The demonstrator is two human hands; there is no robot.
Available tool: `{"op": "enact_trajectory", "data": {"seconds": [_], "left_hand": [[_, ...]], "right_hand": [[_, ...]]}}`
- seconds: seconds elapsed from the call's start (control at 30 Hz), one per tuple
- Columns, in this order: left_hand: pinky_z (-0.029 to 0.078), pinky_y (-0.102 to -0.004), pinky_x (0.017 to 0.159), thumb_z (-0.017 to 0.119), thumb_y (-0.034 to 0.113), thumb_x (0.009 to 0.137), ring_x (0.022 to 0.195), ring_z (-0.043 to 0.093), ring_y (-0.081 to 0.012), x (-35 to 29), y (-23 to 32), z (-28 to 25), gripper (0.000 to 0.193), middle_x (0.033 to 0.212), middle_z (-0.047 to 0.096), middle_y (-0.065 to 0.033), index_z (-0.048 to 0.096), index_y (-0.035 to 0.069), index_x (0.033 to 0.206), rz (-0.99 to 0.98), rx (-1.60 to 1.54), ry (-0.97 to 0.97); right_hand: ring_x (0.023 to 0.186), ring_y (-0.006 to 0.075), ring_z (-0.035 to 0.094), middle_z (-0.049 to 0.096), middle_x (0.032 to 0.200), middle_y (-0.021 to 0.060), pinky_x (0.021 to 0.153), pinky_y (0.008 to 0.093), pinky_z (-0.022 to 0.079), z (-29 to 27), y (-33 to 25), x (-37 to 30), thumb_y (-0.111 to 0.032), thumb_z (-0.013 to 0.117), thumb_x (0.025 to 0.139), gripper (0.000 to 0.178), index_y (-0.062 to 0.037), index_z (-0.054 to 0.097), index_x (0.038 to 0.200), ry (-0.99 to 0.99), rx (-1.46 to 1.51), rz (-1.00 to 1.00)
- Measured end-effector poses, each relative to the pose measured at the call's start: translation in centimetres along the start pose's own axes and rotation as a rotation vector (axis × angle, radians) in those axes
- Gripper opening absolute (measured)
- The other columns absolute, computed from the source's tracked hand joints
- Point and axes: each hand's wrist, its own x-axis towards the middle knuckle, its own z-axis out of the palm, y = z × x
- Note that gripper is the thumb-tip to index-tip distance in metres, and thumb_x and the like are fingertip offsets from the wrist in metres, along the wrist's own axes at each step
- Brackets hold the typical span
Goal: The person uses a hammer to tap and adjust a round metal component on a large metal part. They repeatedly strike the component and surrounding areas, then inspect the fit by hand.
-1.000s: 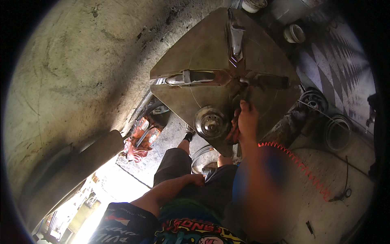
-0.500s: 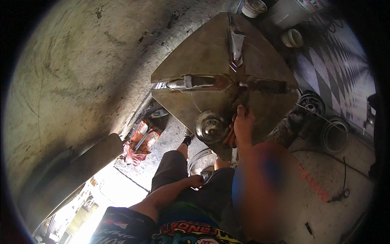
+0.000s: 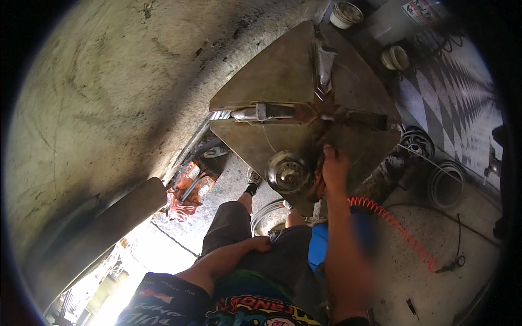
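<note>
A broad, square metal turntable, of the kind on a tyre changer, fills the middle, with worn metal jaws in slots that cross at its centre. Near its front corner lies a round, shiny stepped metal disc, like a brake rotor. Just right of the disc, my right hand reaches onto the turntable, closed round a grimy orange-red rag. The rag's far part is hidden by the fingers. My left hand rests on my thigh, fingers curled, holding nothing visible.
A red coiled air hose runs along the floor at right, beside a blue object. Crumpled orange-red packaging lies left. Two tubs stand at the back. A coiled cable and a dark wheel-like part lie right.
The view has shifted slightly, so the turntable sits lower and more to the right. My right forearm has straightened, baring the red coiled hose. My left hand stays on my thigh.
</note>
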Motion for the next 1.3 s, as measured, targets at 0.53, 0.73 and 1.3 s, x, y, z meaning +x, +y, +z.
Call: {"op": "enact_trajectory", "data": {"seconds": [0.53, 0.73, 1.3], "left_hand": [[0.056, -0.0486, 0.087, 0.055, 0.039, 0.098, 0.100, 0.071, -0.0381, -2.6, 0.8, -4.9, 0.042, 0.110, 0.070, -0.0264, 0.063, 0.002, 0.117, -0.165, 0.089, 0.366], [0.054, -0.0390, 0.083, 0.063, 0.020, 0.097, 0.087, 0.070, -0.0229, -11.3, 6.1, -13.3, 0.018, 0.097, 0.069, -0.0145, 0.062, 0.002, 0.097, -0.066, -0.342, 0.923], [0.027, -0.0562, 0.097, 0.075, 0.059, 0.085, 0.124, 0.043, -0.0304, -62.3, 23.5, -34.3, 0.052, 0.131, 0.059, -0.0026, 0.064, 0.026, 0.124, -0.492, 1.783, 2.678]], "right_hand": [[0.046, 0.0132, 0.050, 0.054, 0.064, 0.0018, 0.041, 0.0307, 0.039, -0.1, -0.3, -1.8, -0.028, 0.060, 0.099, 0.022, -0.0060, 0.062, 0.101, 0.005, 0.076, -0.014], [0.049, 0.0131, 0.050, 0.051, 0.064, 0.0015, 0.044, 0.0316, 0.042, -0.1, 0.3, -0.5, -0.027, 0.059, 0.101, 0.022, -0.0050, 0.058, 0.105, 0.079, 0.056, -0.072], [0.054, 0.0128, 0.054, 0.053, 0.069, 0.0013, 0.042, 0.0331, 0.046, 0.8, 1.2, 0.1, -0.024, 0.061, 0.099, 0.023, -0.0040, 0.059, 0.109, 0.004, 0.073, -0.072]]}}
